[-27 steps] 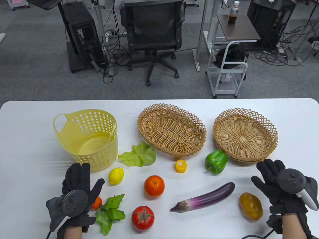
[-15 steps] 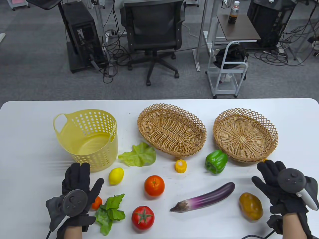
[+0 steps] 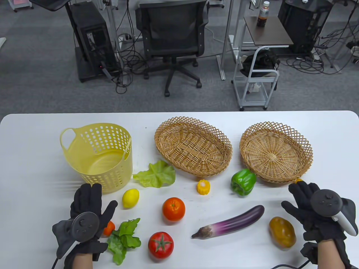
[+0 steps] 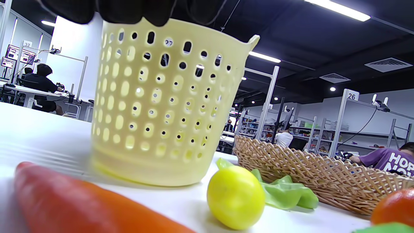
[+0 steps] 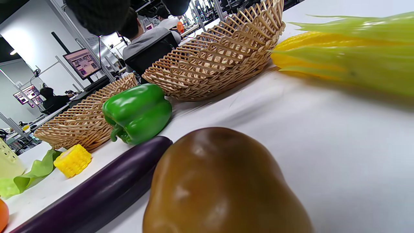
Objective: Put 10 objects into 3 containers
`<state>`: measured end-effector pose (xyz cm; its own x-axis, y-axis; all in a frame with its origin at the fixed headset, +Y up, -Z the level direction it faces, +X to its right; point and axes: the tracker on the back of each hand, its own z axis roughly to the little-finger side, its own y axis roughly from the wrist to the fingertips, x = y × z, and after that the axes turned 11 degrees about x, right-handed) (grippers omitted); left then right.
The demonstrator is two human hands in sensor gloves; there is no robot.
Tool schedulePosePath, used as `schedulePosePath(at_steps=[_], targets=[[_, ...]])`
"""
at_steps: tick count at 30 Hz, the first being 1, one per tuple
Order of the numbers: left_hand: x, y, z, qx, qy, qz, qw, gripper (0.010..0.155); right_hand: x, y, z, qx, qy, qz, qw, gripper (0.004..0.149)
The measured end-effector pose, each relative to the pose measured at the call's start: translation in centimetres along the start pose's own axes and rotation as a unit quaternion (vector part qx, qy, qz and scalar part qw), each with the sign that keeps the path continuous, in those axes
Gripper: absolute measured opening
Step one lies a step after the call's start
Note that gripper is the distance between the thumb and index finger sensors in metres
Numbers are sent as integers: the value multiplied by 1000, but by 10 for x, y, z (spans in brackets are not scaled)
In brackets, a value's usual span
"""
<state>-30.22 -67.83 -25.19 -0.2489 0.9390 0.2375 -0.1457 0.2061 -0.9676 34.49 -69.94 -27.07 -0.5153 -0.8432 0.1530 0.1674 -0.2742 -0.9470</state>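
Legible markings appear in the left wrist view only. A white sign (image 4: 351,96) atop a background shelving post reads "26". A small placard (image 4: 27,43) on the far left wall reads "32". A purple T-shirt (image 4: 389,160) worn by a seated person at the right edge carries white letters "HOP" above "NO", both cut off by the frame edge.

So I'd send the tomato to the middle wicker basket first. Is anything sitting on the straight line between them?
Yes. The orange lies almost directly between the tomato and the middle wicker basket, and the corn piece sits just before the basket's near rim, slightly right of that line. Lifting over them should avoid both.
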Motion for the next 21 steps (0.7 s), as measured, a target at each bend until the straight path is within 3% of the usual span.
schedulePosePath(at_steps=[5,8,14,18,21], targets=[[1,2,2,2,5,-1,1000,78,-1,0,-9,-19,-6,-4,1000,79],[2,1,4,5,-12,-1,1000,78,-6,3,-12,2,-8,-16,1000,80],[-5,5,9,-7,-42,-2,999,77,-39,6,-5,64,56,-22,996,81],[-11,6,7,-9,-32,0,999,76,-62,11,13,173,43,-10,984,83],[-12,6,7,-9,-36,4,999,76,-65,16,37,279,27,-32,959,88]])
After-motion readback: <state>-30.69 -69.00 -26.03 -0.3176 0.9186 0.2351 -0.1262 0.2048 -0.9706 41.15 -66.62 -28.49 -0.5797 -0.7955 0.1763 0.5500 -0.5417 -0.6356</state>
